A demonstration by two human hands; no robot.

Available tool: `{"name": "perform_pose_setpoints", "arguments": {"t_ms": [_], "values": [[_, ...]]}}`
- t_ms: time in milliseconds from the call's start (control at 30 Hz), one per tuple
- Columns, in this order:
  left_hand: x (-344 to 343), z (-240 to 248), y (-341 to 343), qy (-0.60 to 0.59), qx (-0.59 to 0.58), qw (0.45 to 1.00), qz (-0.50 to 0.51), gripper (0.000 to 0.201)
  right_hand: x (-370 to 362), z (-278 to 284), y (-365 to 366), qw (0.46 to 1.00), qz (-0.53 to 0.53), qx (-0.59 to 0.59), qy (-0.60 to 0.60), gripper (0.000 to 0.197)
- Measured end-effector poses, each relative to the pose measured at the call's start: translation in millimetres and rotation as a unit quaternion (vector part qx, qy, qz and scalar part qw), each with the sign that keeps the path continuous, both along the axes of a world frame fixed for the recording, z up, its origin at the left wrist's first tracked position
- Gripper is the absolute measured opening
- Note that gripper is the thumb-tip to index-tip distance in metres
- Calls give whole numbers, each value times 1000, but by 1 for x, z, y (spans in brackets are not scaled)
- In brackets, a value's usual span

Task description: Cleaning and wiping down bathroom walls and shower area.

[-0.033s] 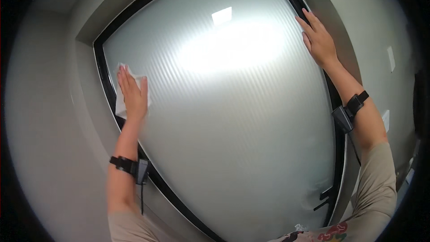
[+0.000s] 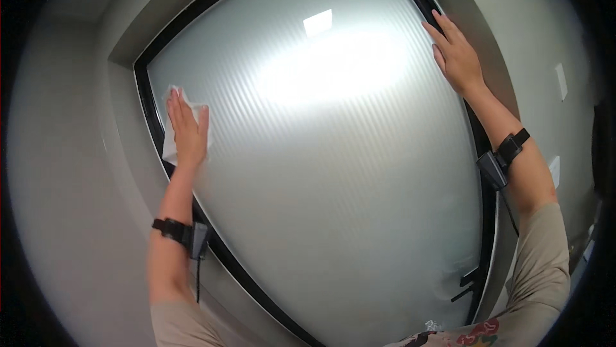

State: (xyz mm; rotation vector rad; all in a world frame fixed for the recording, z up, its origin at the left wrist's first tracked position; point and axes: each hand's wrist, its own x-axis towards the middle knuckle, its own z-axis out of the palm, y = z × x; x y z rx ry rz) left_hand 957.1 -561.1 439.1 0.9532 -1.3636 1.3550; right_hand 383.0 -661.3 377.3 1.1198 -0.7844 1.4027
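My left hand (image 2: pixel 188 130) lies flat against a white cloth or wipe (image 2: pixel 169 146), pressing it to the frosted, finely ribbed glass pane (image 2: pixel 333 186) near its left edge. The fingers are stretched, with the thumb apart, and the cloth's corners stick out around them. Higher up on the right, my right hand (image 2: pixel 461 63) rests with spread fingers at the edge of the pane, its fingertips on or near the black frame (image 2: pixel 247 276). Nothing shows in that hand.
Black latch-like parts (image 2: pixel 471 276) stick out at the pane's lower right. Grey wall (image 2: pixel 70 154) flanks the recess on the left, and a white wall plate (image 2: pixel 561 82) sits at the right. Each forearm wears a black strap with a small cabled device (image 2: pixel 493 170).
My left hand and the cloth have slid slightly up and to the left along the glass. My right hand stays about where it was.
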Motion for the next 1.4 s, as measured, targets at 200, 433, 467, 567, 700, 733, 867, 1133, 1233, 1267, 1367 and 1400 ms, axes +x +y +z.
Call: {"name": "perform_pose_setpoints", "arguments": {"t_ms": [200,433,467,567,700,733,867,1133,1233,1267,1367,1400], "values": [[54,93,-22,91,-31,994,49,72,15,-12,5,999,-34,-20,-18,46],[-53,167,-55,168,-81,981,56,75,23,-22,11,999,-27,-22,-39,45],[-105,157,-69,119,-71,990,30,74,20,-25,7,998,-38,-21,-42,45],[-223,137,-85,-21,-116,993,-1,74,19,-30,9,998,-46,-28,-43,46],[-320,125,-101,-118,-148,980,54,72,23,-35,6,998,-36,-35,-28,45],[-340,118,-110,-172,-174,969,31,71,21,-34,3,998,-43,-50,-18,46],[-414,58,-109,-239,-75,967,-52,68,-4,-30,-1,998,-13,-60,-8,43],[-369,-4,-97,-317,-23,948,-16,70,-3,-33,-3,999,-15,-35,-27,39],[-332,-9,-92,-326,-30,945,-14,69,1,-34,-6,999,-21,-29,-31,39],[-318,-7,-88,-311,-11,950,-17,68,1,-35,-5,999,-22,-27,-32,39],[-263,5,-78,-259,12,965,-29,67,3,-33,1,998,-60,-9,-35,40],[-237,12,-72,-232,26,972,-25,67,3,-30,1,997,-63,-4,-43,41]]}}
